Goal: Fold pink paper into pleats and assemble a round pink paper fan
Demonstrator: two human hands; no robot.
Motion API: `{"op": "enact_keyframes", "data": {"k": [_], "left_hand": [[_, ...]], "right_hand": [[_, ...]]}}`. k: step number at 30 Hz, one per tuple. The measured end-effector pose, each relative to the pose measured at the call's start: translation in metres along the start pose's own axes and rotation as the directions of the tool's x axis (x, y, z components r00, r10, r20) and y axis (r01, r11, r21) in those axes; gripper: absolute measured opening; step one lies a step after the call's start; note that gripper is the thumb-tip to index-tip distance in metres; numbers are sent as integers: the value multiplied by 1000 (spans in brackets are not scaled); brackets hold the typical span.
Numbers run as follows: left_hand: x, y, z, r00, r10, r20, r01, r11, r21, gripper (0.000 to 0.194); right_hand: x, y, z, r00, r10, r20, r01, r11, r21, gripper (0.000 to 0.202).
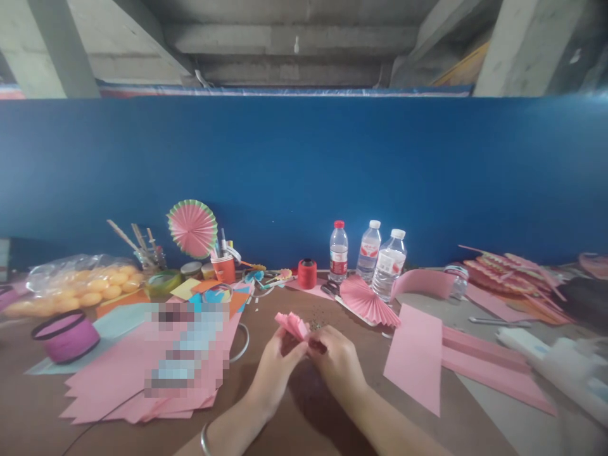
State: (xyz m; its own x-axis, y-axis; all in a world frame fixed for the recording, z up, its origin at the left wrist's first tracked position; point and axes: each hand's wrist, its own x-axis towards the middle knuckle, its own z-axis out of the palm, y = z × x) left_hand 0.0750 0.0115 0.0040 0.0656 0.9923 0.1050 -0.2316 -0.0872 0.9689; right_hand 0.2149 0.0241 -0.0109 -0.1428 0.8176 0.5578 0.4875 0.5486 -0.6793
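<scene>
A small pleated piece of pink paper (293, 324) is held between my two hands, above the middle of the brown table. My left hand (281, 354) is closed round its lower left side, the folded top edge sticking up past the fingers. Pressed against its right end are the bent fingers of my right hand (335, 354), pinched together. Part of the paper is hidden behind my fingers. Just beyond my hands lie small dark specks. A pleated pink paper fan (368, 299) rests to the right, half opened, beside black-handled scissors (330, 289).
Pink sheets (114, 373) are stacked at left beside a purple band (66, 337) and a bag of orange balls (102, 285). Behind stand water bottles (390, 266), red thread (307, 273) and a finished round fan (192, 229). A pink sheet (418, 354) lies right. A blue partition (304, 171) closes the back.
</scene>
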Motion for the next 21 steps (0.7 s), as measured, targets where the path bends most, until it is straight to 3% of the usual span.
{"op": "enact_keyframes", "data": {"k": [2, 4, 7, 9, 12, 15, 21], "left_hand": [[-1, 1, 3, 1000, 28, -14, -28, 999, -19, 45], [-1, 2, 4, 999, 45, -27, -45, 999, 15, 36], [0, 5, 2, 1000, 7, -24, -7, 1000, -21, 22], [0, 8, 0, 999, -38, -8, 36, 991, -129, 21], [0, 10, -3, 995, -76, 66, 91, 960, -265, 23], [2, 10, -6, 992, -58, 114, 92, 941, -326, 23], [6, 9, -9, 998, -36, 49, 50, 948, -313, 24]], "right_hand": [[-2, -4, -1, 994, -104, 32, 105, 993, -61, 17], [-3, -8, -1, 988, -144, 54, 149, 985, -85, 17], [-3, -11, 0, 992, -124, 13, 125, 991, -54, 11], [-3, -10, 2, 997, -64, -40, 64, 998, 0, 24], [-4, -6, 3, 1000, 0, 17, -1, 997, 75, 27], [-4, -7, 1, 996, -50, 70, 42, 993, 109, 27], [-3, -7, -7, 991, -131, 29, 126, 983, 130, 33]]}}
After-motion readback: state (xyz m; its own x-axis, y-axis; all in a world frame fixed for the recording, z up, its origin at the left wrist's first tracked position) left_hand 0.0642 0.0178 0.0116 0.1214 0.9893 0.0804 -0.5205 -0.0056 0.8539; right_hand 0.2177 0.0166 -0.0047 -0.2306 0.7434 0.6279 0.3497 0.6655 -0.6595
